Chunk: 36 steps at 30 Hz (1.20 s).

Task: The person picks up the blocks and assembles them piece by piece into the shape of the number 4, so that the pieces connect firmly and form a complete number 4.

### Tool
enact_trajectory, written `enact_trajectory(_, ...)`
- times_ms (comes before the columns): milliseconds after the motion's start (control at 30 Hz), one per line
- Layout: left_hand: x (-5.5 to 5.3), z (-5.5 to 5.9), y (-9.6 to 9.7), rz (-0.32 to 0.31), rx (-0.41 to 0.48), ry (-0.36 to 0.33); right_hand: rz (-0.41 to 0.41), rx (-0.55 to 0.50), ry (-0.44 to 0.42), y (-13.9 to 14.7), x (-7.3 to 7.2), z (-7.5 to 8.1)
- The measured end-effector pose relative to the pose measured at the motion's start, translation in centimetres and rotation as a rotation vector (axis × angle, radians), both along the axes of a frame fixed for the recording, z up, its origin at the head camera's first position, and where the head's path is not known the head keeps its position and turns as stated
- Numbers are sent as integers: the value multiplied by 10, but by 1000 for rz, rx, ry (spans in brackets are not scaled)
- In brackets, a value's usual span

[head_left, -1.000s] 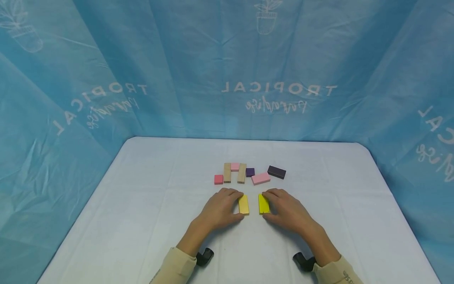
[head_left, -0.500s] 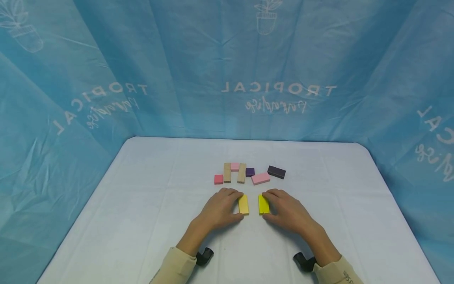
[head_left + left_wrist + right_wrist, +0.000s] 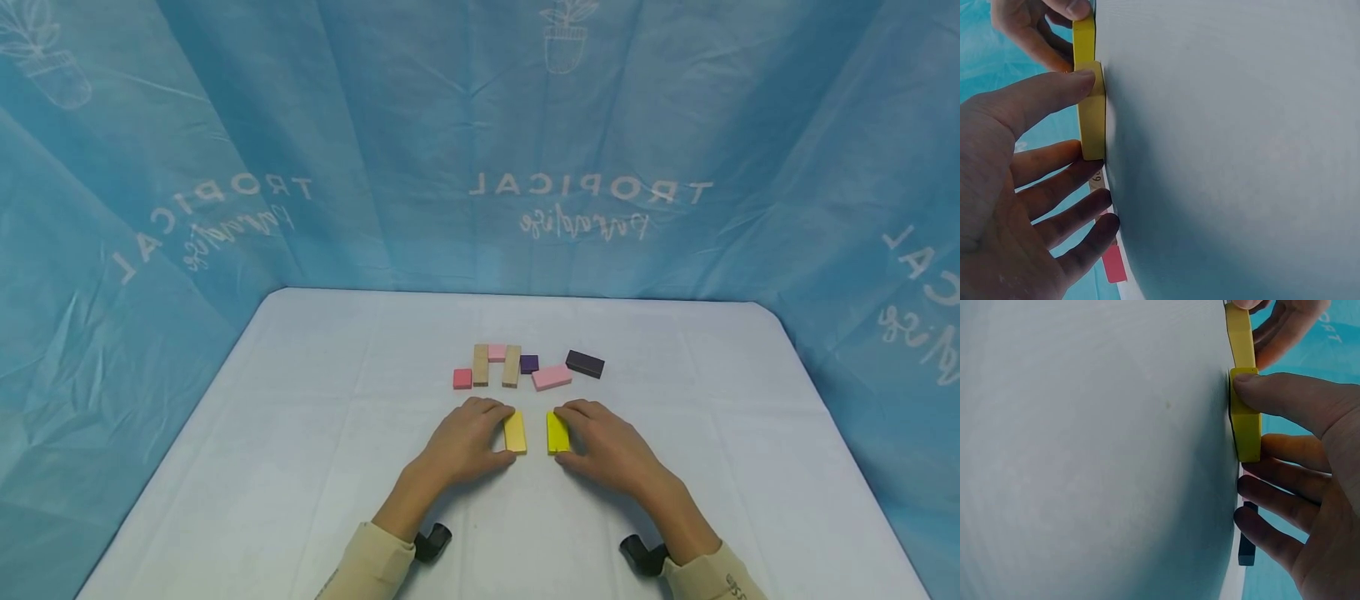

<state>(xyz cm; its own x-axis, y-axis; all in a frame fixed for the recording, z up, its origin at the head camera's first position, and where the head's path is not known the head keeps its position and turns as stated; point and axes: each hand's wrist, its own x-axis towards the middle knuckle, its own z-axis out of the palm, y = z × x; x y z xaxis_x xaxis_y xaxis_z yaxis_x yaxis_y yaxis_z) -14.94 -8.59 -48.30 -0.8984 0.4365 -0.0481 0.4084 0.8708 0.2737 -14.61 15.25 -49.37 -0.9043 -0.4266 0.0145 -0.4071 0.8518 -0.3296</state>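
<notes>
My left hand (image 3: 467, 442) pinches a pale yellow block (image 3: 515, 433) by its ends, thumb at the near end and fingertips at the far end. Across a narrow gap, a bright yellow block (image 3: 557, 433) is held the same way by my right hand (image 3: 609, 443). Both blocks lie lengthwise away from me, close on the white cloth. In the left wrist view the thumb presses the near end of the pale yellow block (image 3: 1092, 119); the right wrist view shows the other thumb on the bright yellow block (image 3: 1247, 428).
Behind the hands lie a red block (image 3: 462, 379), two natural wood blocks (image 3: 481, 367), a small pink block (image 3: 497, 352), a purple block (image 3: 529, 364), a longer pink block (image 3: 552, 377) and a black block (image 3: 585, 364). A blue curtain (image 3: 480, 150) surrounds the white table (image 3: 337, 350).
</notes>
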Motion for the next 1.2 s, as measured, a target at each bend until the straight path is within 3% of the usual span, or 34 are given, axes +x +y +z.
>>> enact_trajectory(833, 1, 3, -3, -5, 21, -16, -1, -1, -17, -2, 0, 3)
enact_trajectory(1200, 6, 4, -6, -42, 87, -22, -4, -3, -19, -3, 1, 3)
